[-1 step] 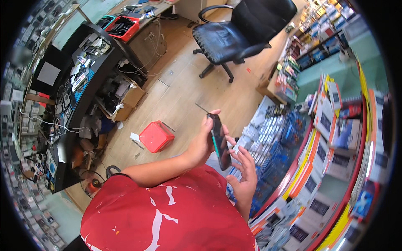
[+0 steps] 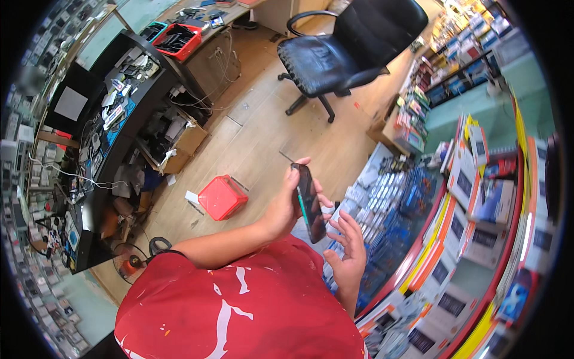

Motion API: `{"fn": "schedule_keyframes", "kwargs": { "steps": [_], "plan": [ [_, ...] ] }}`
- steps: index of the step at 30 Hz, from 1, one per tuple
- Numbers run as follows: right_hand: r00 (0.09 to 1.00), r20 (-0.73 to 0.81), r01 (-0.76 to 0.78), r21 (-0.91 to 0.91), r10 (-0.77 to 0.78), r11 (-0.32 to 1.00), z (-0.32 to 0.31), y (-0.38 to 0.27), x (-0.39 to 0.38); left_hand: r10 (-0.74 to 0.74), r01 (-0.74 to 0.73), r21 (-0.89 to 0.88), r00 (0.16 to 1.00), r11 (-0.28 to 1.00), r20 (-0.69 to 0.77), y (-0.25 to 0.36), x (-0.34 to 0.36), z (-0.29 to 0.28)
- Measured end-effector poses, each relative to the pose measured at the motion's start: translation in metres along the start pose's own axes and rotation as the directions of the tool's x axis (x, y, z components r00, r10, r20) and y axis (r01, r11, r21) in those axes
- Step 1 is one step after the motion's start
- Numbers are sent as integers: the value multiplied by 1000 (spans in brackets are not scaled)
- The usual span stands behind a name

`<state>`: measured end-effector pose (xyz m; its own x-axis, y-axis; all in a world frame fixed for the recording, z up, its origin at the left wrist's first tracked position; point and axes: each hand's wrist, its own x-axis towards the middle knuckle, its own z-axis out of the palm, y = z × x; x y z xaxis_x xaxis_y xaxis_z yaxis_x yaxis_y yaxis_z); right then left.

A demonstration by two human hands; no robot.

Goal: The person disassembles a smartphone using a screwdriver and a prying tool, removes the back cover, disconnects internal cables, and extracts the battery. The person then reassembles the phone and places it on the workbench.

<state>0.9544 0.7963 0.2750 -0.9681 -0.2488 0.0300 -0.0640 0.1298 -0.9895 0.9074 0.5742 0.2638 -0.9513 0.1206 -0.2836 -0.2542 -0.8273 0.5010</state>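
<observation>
A dark smartphone (image 2: 310, 208) with a green strip along its left edge is held upright at a slant in front of my red shirt. My left hand (image 2: 289, 200) is closed around it, thumb along the near side and fingertips showing past the right edge. One of those fingers has something white around it. Close by the phone's lower right side is my right hand (image 2: 348, 244), its fingers apart and slightly curled, with nothing in them. Whether a right fingertip touches the phone's edge, I cannot tell.
A red plastic stool (image 2: 222, 197) stands on the floor to the left, and a black office chair (image 2: 347, 54) farther off. Cluttered dark desk (image 2: 107, 128) at left. On the right, a glass display counter (image 2: 382, 239) and shelves of boxes (image 2: 460, 179). A small fan (image 2: 127, 263) sits lower left.
The surroundings have shifted very slightly in the picture. The phone has turned a little in my left hand; both hands keep nearly the same pose.
</observation>
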Motion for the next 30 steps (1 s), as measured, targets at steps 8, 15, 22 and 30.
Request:
{"fn": "schedule_keyframes", "kwargs": {
  "steps": [8,15,22,30],
  "plan": [
    [981,177,-54,-177,85,983,-56,49,224,186,-180,47,961,983,-205,61,144,-13],
    [926,349,-16,-347,145,938,-65,54,443,391,-403,12,878,915,-275,123,220,-1],
    [842,526,76,-331,117,941,25,96,595,440,-496,27,743,868,-505,170,283,-63],
    [524,797,264,-487,300,833,163,127,697,558,-645,-13,671,764,-488,309,376,-127]
  ]
}}
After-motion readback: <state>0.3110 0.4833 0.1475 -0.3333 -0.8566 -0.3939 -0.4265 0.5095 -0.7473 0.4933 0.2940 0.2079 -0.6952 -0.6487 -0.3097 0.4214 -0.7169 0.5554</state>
